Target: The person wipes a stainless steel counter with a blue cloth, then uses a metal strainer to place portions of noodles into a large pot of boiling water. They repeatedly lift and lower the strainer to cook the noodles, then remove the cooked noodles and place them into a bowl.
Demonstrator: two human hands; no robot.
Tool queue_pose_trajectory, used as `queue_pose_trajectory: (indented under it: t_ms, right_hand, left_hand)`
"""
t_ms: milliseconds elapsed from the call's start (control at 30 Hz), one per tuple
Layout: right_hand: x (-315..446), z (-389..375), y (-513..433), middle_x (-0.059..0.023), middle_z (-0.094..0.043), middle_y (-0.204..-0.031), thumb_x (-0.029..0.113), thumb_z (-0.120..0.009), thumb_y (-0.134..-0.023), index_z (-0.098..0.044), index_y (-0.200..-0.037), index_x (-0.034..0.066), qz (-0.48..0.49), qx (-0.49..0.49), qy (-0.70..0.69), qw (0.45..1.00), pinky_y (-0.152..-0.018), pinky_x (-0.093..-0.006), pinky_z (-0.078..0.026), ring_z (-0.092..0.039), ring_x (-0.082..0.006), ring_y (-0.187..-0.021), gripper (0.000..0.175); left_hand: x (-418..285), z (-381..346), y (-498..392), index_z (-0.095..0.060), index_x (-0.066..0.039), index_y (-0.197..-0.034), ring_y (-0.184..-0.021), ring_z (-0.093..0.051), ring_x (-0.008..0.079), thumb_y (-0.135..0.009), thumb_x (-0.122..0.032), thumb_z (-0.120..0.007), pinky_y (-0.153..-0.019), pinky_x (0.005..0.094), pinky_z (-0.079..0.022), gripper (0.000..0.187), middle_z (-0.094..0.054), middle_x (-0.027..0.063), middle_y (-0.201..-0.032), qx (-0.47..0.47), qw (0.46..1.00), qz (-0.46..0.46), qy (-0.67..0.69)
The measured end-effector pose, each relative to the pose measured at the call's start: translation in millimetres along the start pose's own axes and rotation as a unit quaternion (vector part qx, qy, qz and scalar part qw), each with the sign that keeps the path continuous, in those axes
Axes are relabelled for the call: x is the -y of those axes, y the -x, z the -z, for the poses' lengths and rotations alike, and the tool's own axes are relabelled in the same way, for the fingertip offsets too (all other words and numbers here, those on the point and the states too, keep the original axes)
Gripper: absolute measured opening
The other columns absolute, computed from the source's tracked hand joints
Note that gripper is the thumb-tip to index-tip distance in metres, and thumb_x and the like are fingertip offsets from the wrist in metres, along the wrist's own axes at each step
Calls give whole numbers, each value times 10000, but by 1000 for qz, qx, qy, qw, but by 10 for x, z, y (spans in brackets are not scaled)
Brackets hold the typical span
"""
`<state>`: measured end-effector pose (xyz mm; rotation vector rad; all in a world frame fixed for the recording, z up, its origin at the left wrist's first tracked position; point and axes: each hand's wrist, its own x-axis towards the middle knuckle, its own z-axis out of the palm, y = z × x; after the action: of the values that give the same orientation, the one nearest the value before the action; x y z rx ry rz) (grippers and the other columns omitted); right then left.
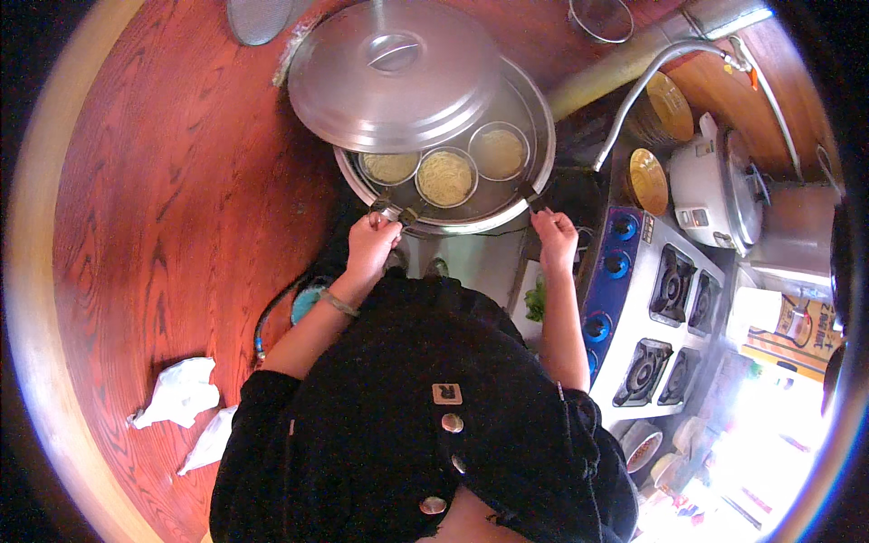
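A large round metal pot [550, 142] stands in front of me, its lid [326, 102] lying tilted over the far left part. Three round strainers holding noodles show in the pot: left [390, 166], middle [445, 178] and right [499, 153]. Black handle parts reach over the near rim. My left hand [373, 241] has its fingers closed on the black and metal handle parts [397, 212] at the rim's near left. At the near right, the fingertips of my right hand [557, 237] pinch the end of another black handle [534, 197].
Right of me are a gas stove [635, 319], a rice cooker [713, 190], yellow bowls [647, 182] and a bent metal tap pipe [635, 88]. Green leaves [535, 300] lie near my right forearm. White bags [180, 394] rest against the reddish wood surface [163, 203] on the left.
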<state>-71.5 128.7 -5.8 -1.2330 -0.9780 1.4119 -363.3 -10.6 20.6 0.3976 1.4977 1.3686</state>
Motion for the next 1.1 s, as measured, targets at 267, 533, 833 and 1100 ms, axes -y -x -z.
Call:
queue_pose_trajectory:
  t_ms: [267,533,833,1100]
  right_hand:
    - [60,-173,264,-43,-593,-782,158,-603,-849,-528,-716,40,-87,18,149,985,-701,-232,-469,-591,-127,-781,193]
    - [40,-181,245,-28,-579,-700,166,-594,-850,-540,-693,33,-58,30,245,967,-617,-200,-417,-521,-81,-660,213]
    - [-61,-293,278,-22,-529,-648,139,-592,-848,-482,-631,21,-32,72,308,948,-552,-225,-411,-465,-80,-566,270]
    - [0,-144,240,3,-501,-594,179,-584,-859,-502,-649,18,-33,71,265,961,-547,-212,-444,-446,-61,-542,277]
  left_hand:
    - [-101,-194,20,-306,-124,-597,-509,-455,104,-708,13,-583,-460,222,-366,328,-404,-17,-569,-35,999,23,7]
    - [-135,-207,90,-315,-124,-595,-530,-474,97,-713,-2,-593,-471,223,-377,325,-420,-22,-575,-34,999,26,-5]
    - [-34,-204,30,-329,-119,-587,-532,-486,112,-714,-2,-599,-491,242,-387,321,-448,-4,-569,-32,999,11,9]
    - [-133,-233,68,-337,-119,-578,-536,-494,109,-734,-16,-608,-491,237,-387,329,-457,-7,-573,-53,998,14,-6]
